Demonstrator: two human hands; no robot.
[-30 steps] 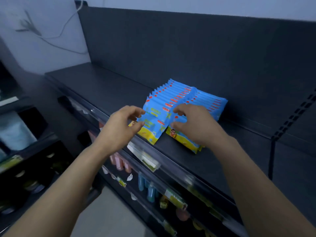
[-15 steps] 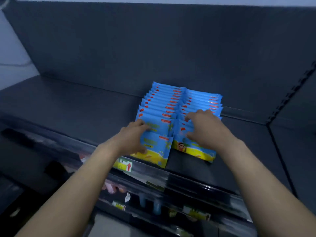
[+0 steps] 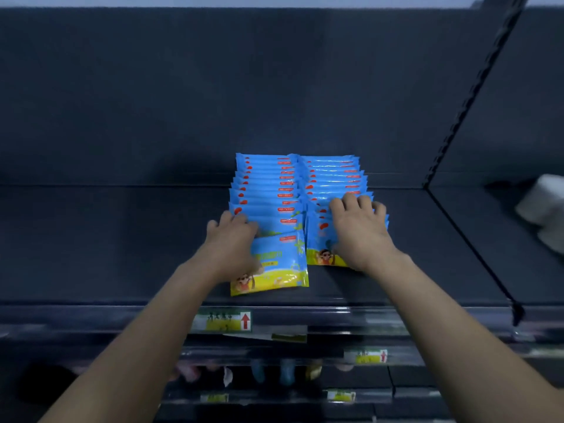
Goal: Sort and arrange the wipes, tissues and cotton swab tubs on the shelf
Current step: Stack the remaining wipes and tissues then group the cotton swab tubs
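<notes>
blue wipe packs [image 3: 274, 261] on shelf [image 3: 106, 239] | left hand [image 3: 232, 242] grips left row [image 3: 264, 193] | right hand [image 3: 360, 233] grips right row [image 3: 332, 178]

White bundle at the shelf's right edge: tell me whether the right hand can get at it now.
Probably yes. The right hand holds the right row of wipes; the shelf between it and the white bundle looks bare, though the bundle is blurred.
</notes>
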